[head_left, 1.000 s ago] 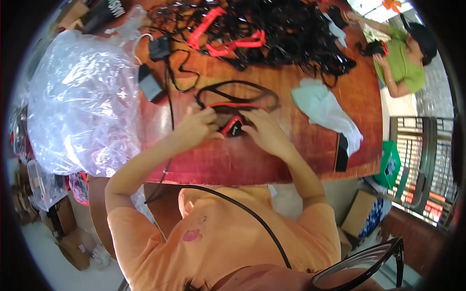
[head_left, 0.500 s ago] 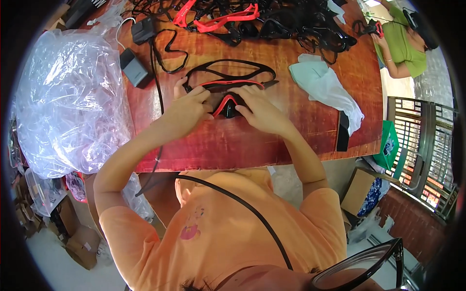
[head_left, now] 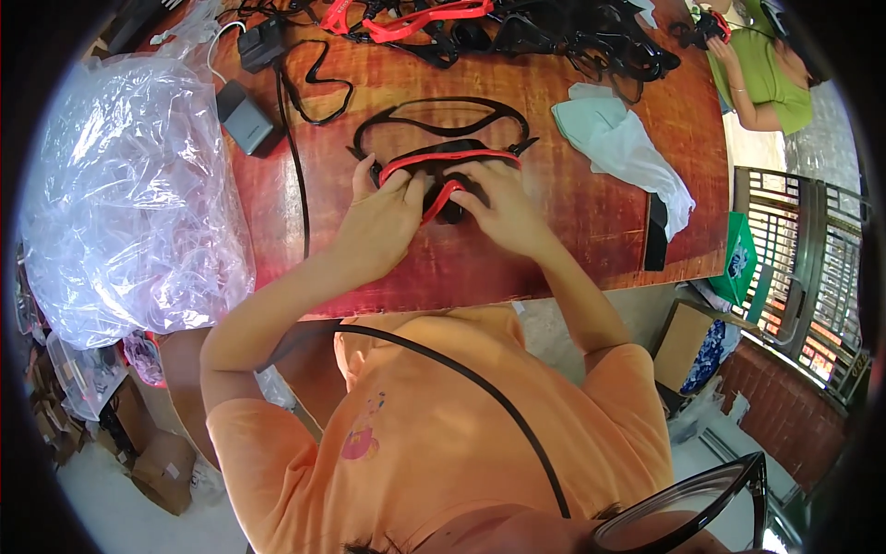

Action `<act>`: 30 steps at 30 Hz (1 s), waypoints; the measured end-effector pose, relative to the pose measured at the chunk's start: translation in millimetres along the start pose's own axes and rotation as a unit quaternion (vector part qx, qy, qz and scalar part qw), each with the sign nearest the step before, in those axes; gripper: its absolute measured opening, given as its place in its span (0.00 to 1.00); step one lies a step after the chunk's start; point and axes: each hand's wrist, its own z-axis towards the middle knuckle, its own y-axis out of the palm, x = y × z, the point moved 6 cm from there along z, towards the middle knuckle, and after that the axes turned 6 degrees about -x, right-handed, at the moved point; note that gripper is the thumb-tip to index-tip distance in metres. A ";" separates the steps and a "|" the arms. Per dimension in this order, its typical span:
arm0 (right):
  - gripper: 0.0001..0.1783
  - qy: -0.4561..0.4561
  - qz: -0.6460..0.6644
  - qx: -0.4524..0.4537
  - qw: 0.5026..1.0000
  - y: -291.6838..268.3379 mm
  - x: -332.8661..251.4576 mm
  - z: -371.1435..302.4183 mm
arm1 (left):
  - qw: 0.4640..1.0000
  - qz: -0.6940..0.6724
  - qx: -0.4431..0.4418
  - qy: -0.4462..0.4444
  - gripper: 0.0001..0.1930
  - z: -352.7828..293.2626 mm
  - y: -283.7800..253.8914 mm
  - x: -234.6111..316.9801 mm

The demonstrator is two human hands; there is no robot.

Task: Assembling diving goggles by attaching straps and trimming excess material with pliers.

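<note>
A black diving mask (head_left: 452,155) with red rims lies on the table before me, its nose pocket toward me. Beyond it, the black head strap (head_left: 443,101) loops outward on the wood. My left hand (head_left: 383,222) grips the mask's left side, fingers bent over the near face and one finger at the left buckle. On the right side, my right hand (head_left: 506,210) holds the frame, thumb by the red nose edging and fingers curled over the lens area. The fingers hide most of both lenses.
Clear plastic bags (head_left: 134,198) heap on the left. A grey power bank (head_left: 245,118) with cables lies beside them. More black and red masks (head_left: 544,42) pile at the back. A white cloth (head_left: 623,152) and a black strip (head_left: 656,231) lie right; a person in green (head_left: 771,74) works beyond.
My left hand has shifted right, its fingers now farther in over the mask's face. The mask has tipped slightly, with more of its upper edge showing. The whole view has shifted a little.
</note>
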 end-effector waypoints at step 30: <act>0.15 0.031 0.438 -0.087 0.894 13.1 37.9 15.9 | 0.997 0.075 -0.033 0.016 0.10 6.5 13.8 -0.1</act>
